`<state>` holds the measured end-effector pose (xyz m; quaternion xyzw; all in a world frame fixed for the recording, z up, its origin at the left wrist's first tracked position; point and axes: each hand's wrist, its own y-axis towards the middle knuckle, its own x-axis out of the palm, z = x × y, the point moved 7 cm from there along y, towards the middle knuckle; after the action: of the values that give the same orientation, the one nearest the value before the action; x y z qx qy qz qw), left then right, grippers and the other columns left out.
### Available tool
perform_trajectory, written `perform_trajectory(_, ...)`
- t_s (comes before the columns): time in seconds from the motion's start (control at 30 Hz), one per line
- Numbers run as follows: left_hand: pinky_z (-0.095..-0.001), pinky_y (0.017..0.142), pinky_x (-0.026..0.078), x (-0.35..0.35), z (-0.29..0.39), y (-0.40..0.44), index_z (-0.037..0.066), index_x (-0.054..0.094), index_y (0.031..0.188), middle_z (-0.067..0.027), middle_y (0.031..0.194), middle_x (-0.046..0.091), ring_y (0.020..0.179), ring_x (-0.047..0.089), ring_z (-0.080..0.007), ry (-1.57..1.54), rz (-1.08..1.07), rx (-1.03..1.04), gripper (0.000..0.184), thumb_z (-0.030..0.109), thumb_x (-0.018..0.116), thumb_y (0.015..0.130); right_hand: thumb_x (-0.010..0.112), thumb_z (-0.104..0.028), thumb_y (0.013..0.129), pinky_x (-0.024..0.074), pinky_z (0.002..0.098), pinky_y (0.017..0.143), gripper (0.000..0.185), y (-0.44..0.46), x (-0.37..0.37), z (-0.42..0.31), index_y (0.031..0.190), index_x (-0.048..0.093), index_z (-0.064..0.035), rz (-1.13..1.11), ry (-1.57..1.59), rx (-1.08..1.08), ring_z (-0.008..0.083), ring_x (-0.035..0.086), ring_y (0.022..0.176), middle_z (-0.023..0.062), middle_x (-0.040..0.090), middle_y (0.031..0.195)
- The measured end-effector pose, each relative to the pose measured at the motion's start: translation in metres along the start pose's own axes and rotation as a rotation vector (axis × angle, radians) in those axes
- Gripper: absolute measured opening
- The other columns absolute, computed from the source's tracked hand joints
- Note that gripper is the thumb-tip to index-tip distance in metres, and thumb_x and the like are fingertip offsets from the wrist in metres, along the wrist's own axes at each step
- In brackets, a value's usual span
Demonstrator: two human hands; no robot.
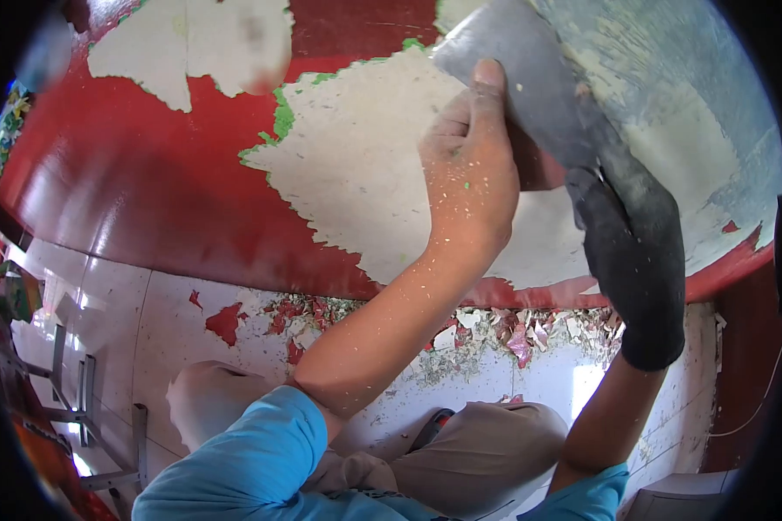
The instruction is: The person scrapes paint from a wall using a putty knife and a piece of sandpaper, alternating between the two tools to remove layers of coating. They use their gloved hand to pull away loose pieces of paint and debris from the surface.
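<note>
My right hand [630, 243], in a black glove, is wrapped round the handle end of a wide metal scraper [530, 74]. The blade points up and to the left, across a large curved surface [165, 191] of glossy red coating. My bare left hand [473, 169] is closed at the blade's left edge, thumb lying on the metal; its other fingers are partly hidden. A dark red patch shows between that hand and the blade; I cannot tell what it is. Around both hands the coating is off, baring a cream layer [365, 156] with green ragged edges.
Red and cream flakes [521, 334] litter the pale tiled floor [113, 321] along the base of the curved surface. Metal frame legs [87, 399] stand at the left. A thin white cable [760, 404] runs at the right. My bent knees are below.
</note>
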<state>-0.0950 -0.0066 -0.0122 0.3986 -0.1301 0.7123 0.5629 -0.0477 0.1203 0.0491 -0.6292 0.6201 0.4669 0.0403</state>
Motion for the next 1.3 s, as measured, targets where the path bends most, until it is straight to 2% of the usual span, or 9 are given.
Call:
perform_trajectory(0.07, -0.0228, 0.046, 0.040, 0.006, 0.001, -0.005, 0.002, 0.057, 0.072, -0.0001, 0.059, 0.051, 0.050, 0.047, -0.0076, -0.056, 0.050, 0.015, 0.048, 0.045, 0.052, 0.092, 0.053, -0.008, 0.087, 0.0362, 0.0231, 0.050, 0.046, -0.004, -0.006, 0.001, 0.132, 0.047, -0.0069, -0.015, -0.009, -0.001, 0.0071, 0.039, 0.053, 0.0001, 0.046, 0.063)
perform_trajectory(0.2, -0.0255, 0.042, 0.043, 0.001, -0.006, -0.006, 0.002, 0.058, 0.072, -0.0024, 0.059, 0.052, 0.045, 0.049, -0.0109, -0.025, 0.087, 0.031, 0.050, 0.047, 0.051, 0.092, 0.053, -0.007, 0.087, 0.0376, 0.0233, 0.052, 0.047, -0.007, 0.001, 0.001, 0.134, 0.046, -0.0068, -0.056, 0.018, -0.027, 0.0079, 0.039, 0.056, 0.0019, 0.046, 0.065)
perform_trajectory(0.6, -0.0237, 0.045, 0.043, -0.007, 0.000, 0.000, 0.001, 0.058, 0.072, -0.0007, 0.062, 0.051, 0.049, 0.047, -0.0079, -0.013, 0.029, 0.077, 0.052, 0.049, 0.051, 0.091, 0.051, -0.005, 0.087, 0.0399, 0.0214, 0.055, 0.047, 0.000, 0.003, -0.007, 0.134, 0.044, -0.0022, -0.082, -0.086, -0.026, 0.0070, 0.041, 0.061, 0.0025, 0.056, 0.084)
perform_trajectory(0.67, -0.0209, 0.054, 0.041, -0.004, -0.004, -0.012, 0.000, 0.058, 0.073, 0.0010, 0.064, 0.052, 0.058, 0.047, -0.0057, -0.109, 0.081, -0.049, 0.052, 0.048, 0.052, 0.091, 0.052, -0.004, 0.087, 0.0398, 0.0203, 0.056, 0.049, -0.005, 0.005, -0.012, 0.135, 0.043, -0.0041, -0.055, -0.197, -0.291, 0.0065, 0.041, 0.062, 0.0021, 0.057, 0.087)
perform_trajectory(0.7, -0.0213, 0.054, 0.042, -0.004, -0.008, -0.016, 0.000, 0.058, 0.075, -0.0001, 0.065, 0.054, 0.057, 0.048, -0.0064, -0.092, 0.119, -0.089, 0.051, 0.048, 0.053, 0.091, 0.052, -0.004, 0.087, 0.0403, 0.0204, 0.056, 0.050, -0.005, 0.005, -0.009, 0.136, 0.043, -0.0057, -0.104, -0.028, -0.054, 0.0067, 0.041, 0.062, 0.0022, 0.057, 0.086)
perform_trajectory(1.07, -0.0274, 0.038, 0.046, -0.027, 0.015, -0.004, 0.003, 0.058, 0.077, -0.0031, 0.060, 0.056, 0.043, 0.052, -0.0111, -0.062, 0.124, 0.072, 0.042, 0.042, 0.054, 0.092, 0.052, 0.000, 0.083, 0.0427, 0.0219, 0.055, 0.060, -0.026, 0.027, -0.005, 0.140, 0.037, -0.0069, -0.116, 0.166, -0.009, 0.0071, 0.047, 0.062, 0.0042, 0.055, 0.075)
perform_trajectory(1.13, -0.0271, 0.039, 0.047, -0.030, 0.015, -0.006, 0.004, 0.060, 0.076, -0.0033, 0.061, 0.057, 0.045, 0.054, -0.0108, 0.023, 0.011, -0.038, 0.040, 0.040, 0.054, 0.092, 0.061, -0.006, 0.082, 0.0438, 0.0348, 0.094, 0.056, -0.038, 0.030, -0.003, 0.133, 0.040, 0.0044, -0.094, 0.106, -0.026, 0.0279, 0.058, 0.110, 0.0240, 0.049, 0.130)
perform_trajectory(1.27, -0.0267, 0.039, 0.046, -0.031, 0.022, -0.008, 0.004, 0.060, 0.075, -0.0035, 0.063, 0.058, 0.045, 0.053, -0.0108, 0.003, -0.021, -0.105, 0.039, 0.038, 0.053, 0.093, 0.061, -0.001, 0.082, 0.0435, 0.0336, 0.095, 0.052, -0.056, 0.038, 0.011, 0.131, 0.044, 0.0045, 0.016, 0.315, 0.182, 0.0236, 0.055, 0.113, 0.0215, 0.050, 0.129)
perform_trajectory(1.3, -0.0259, 0.040, 0.046, -0.028, 0.023, -0.009, 0.003, 0.059, 0.075, -0.0041, 0.064, 0.059, 0.045, 0.054, -0.0108, 0.010, -0.051, -0.193, 0.038, 0.037, 0.053, 0.093, 0.059, 0.000, 0.083, 0.0498, 0.0302, 0.083, 0.047, -0.059, 0.038, 0.016, 0.129, 0.047, 0.0035, 0.052, 0.317, 0.196, 0.0203, 0.062, 0.098, 0.0196, 0.059, 0.117)
